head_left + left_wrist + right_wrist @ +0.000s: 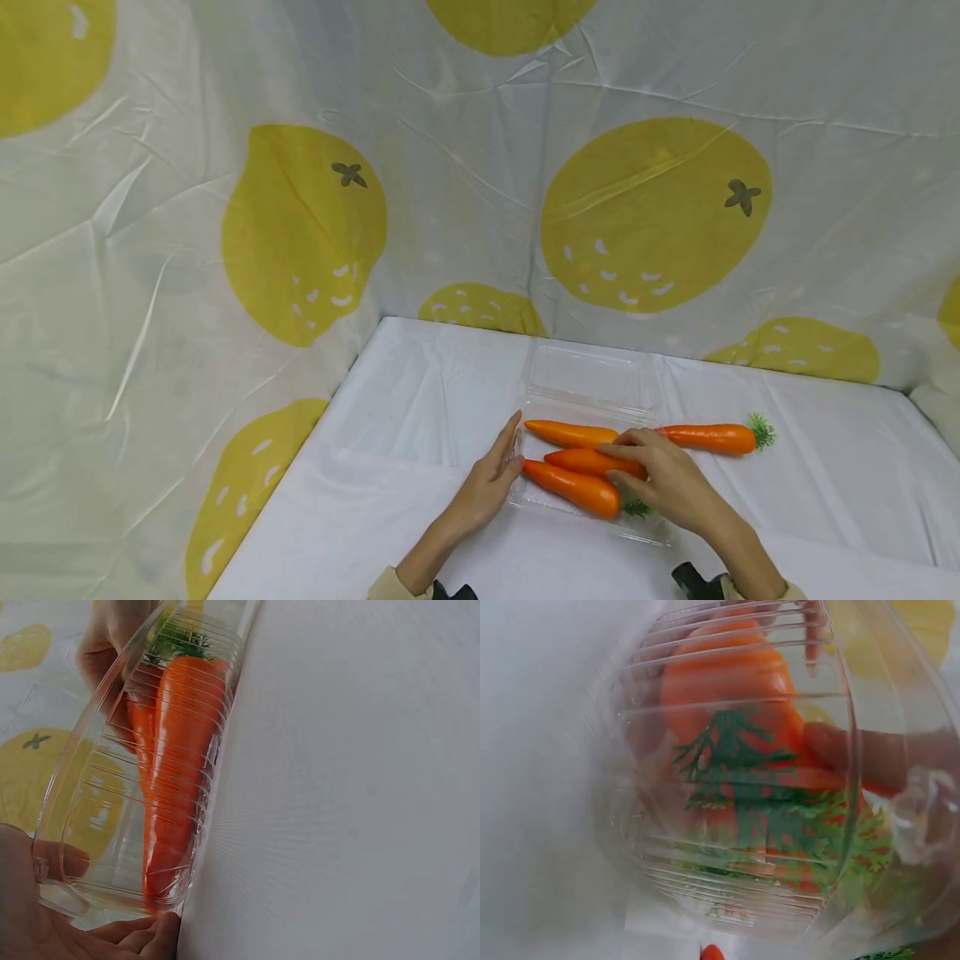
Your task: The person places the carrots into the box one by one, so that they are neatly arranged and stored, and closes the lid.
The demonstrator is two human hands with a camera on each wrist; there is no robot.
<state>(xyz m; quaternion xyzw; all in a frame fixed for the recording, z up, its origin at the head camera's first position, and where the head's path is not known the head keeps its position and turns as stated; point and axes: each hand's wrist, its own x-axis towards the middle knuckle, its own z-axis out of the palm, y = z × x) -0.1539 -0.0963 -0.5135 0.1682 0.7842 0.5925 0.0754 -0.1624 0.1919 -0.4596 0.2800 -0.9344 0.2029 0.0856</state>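
A clear plastic clamshell box (540, 497) lies on the white cloth with its lid (585, 375) folded back. My left hand (482, 493) grips the box's left end, thumb inside the wall and fingers outside. Inside lie three orange carrots: a front carrot (576, 488), a middle carrot (581, 461) and a back carrot (566, 433). My right hand (671, 477) reaches over the box's right side and pinches the thick end of the middle carrot. Green leafy tops (735, 765) show through the box's ribbed wall in the right wrist view.
Another carrot (712, 438) with a green top lies to the right of the box, its tip end behind my right hand. White cloth (420, 417) covers the table. A curtain (465, 167) printed with lemons hangs behind and to the left.
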